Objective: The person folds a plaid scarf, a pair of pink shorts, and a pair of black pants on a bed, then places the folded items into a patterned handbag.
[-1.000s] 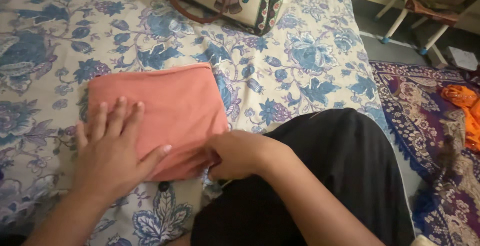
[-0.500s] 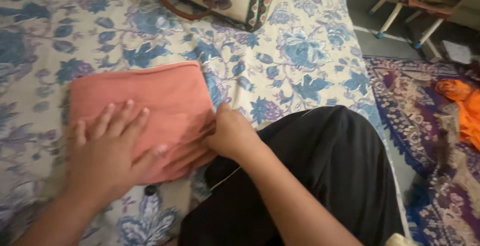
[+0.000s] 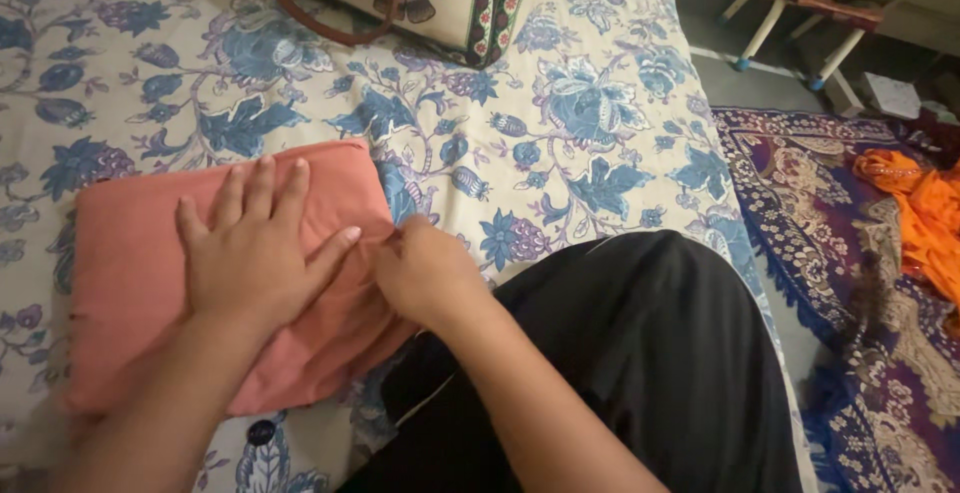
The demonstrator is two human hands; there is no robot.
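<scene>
You had your left hand (image 3: 255, 253) laid flat on the folded cloth (image 3: 130, 273), fingers spread and pressing down on its upper right part, thumb pointing toward your other hand. Your right hand (image 3: 425, 273) sat at the cloth's right edge, knuckles up and fingers curled under; it seemed to be pinching the edge, but the fingertips were hidden, so I cannot tell how firmly it held. The two hands were just beside each other, your left thumb almost touching your right fingers.

The cloth was salmon pink, folded into a rough rectangle, and it lay on the bedsheet (image 3: 560, 153), a cream sheet printed with blue and purple flowers. Its near right corner ran up against your knee (image 3: 650, 353), which was covered in black fabric and rested on the sheet's edge.

Well beyond the cloth, at the top of the view, stood a bag (image 3: 440, 3) with a patterned border and a brown strap looping down onto the sheet. To the right of the bed, a dark patterned rug (image 3: 830, 213) covered the floor, and an orange garment (image 3: 925, 213) lay crumpled on it near the frame's edge. Past the rug stood a chair (image 3: 800, 13) with white legs, only partly in view.
</scene>
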